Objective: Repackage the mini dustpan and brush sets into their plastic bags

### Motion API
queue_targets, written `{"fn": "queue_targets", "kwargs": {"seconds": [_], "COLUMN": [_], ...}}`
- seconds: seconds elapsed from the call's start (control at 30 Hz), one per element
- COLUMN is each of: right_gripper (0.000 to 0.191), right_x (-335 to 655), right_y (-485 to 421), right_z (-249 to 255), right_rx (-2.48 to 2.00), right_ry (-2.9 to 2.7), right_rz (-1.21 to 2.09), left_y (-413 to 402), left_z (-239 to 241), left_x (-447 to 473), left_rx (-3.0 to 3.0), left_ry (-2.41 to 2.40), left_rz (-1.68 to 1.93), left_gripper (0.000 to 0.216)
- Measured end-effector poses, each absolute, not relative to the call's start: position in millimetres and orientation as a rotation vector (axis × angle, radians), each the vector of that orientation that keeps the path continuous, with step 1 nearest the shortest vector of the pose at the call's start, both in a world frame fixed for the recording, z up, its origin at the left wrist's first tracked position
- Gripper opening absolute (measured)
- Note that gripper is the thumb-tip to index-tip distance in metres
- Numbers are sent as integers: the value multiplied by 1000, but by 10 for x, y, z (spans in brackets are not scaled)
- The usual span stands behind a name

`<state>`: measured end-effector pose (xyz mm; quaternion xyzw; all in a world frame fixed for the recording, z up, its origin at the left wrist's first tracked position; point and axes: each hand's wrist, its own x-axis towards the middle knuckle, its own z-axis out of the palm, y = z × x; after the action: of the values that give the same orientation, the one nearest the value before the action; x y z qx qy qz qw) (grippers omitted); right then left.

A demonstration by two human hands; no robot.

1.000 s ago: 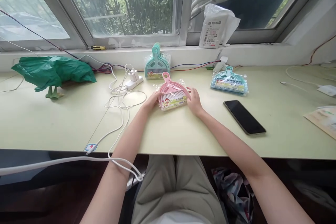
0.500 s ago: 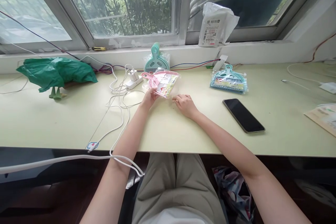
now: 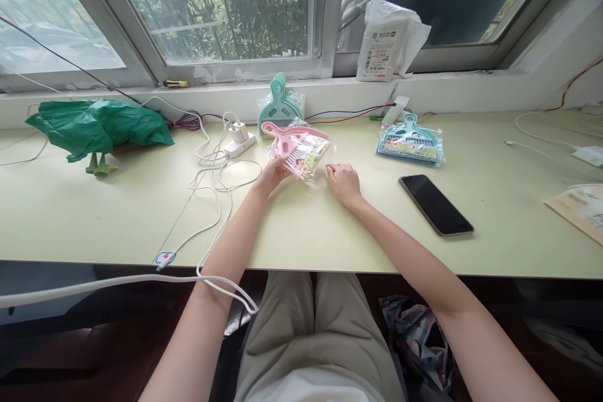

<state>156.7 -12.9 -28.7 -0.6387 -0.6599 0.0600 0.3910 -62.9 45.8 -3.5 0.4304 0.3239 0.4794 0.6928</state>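
My left hand (image 3: 272, 174) grips the lower left edge of a pink mini dustpan-and-brush set (image 3: 299, 147) in a clear plastic bag and holds it tilted above the pale green desk (image 3: 330, 232). My right hand (image 3: 343, 181) rests on the desk just right of the packet, fingers curled, its fingertips close to the bag's lower corner. Whether they touch the bag I cannot tell. A stack of green dustpan sets (image 3: 279, 107) leans on the sill behind. A blue bagged set (image 3: 409, 142) lies to the right.
A black phone (image 3: 436, 205) lies right of my right hand. White cables and a charger block (image 3: 238, 139) sprawl to the left. A green plastic bag (image 3: 97, 125) lies at far left. A white parcel (image 3: 389, 44) leans on the window. Paper (image 3: 579, 210) lies at far right.
The pink set was lifted off the desk by my left hand and turned handle-left. My right hand let go of it, then came back near the bag's lower corner.
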Motion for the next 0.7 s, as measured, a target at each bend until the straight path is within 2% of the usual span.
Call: {"fn": "queue_targets", "kwargs": {"seconds": [0.13,0.3,0.4,0.5,0.7], "right_gripper": [37,37,43,40,54], "right_x": [1608,1564,1575,1600,1540], "right_y": [-142,-149,-116,-70,-59], "right_z": [-240,-209,-224,-246,-296], "right_rx": [-1686,-1555,-1459,-1284,-1027], "right_ry": [-1565,-1457,-1356,-1192,-954], "right_rz": [368,457,538,694,986], "left_y": [462,407,380,372,342], "left_z": [-33,-10,-7,-12,11], "left_x": [-646,-631,-616,-613,-641], "left_rx": [955,1018,1042,1059,1168], "left_ry": [724,715,677,658,639], "left_rz": [1072,978,944,948,877], "left_gripper": [31,31,34,39,53]}}
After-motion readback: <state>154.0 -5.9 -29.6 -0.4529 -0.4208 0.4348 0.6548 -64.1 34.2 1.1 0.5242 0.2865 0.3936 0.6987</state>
